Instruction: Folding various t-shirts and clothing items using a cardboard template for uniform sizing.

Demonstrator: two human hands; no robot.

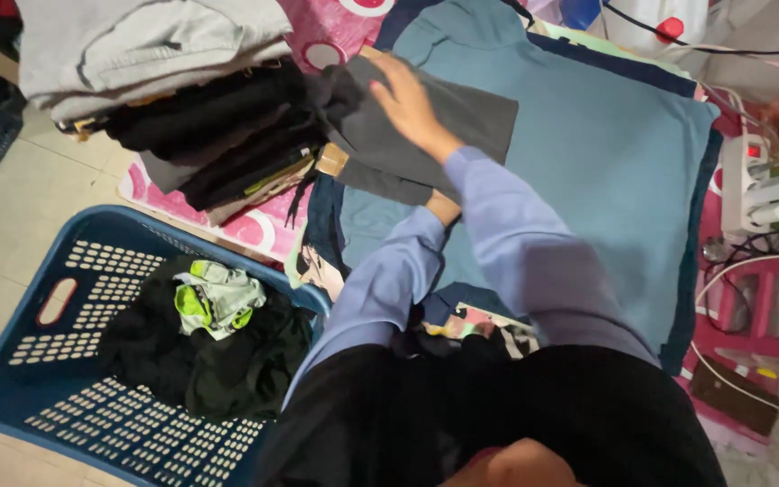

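My right hand (412,104) lies flat, fingers spread, on top of a folded dark grey garment (462,117). That garment rests over a teal-blue cloth (606,171) spread on the bed. My left hand (444,207) reaches under the grey garment's near edge; only the wrist shows and the fingers are hidden. Both arms wear light blue sleeves. To the left of the grey garment stands a stack of folded dark clothes (218,135), with folded light grey clothes (146,45) on top.
A blue plastic laundry basket (74,298) sits on the tiled floor at lower left, holding black clothes (218,361) and a grey-and-lime piece (218,298). A white power strip with plugs and cables (759,194) lies at the right edge. Pink patterned bedding (254,230) shows under the stack.
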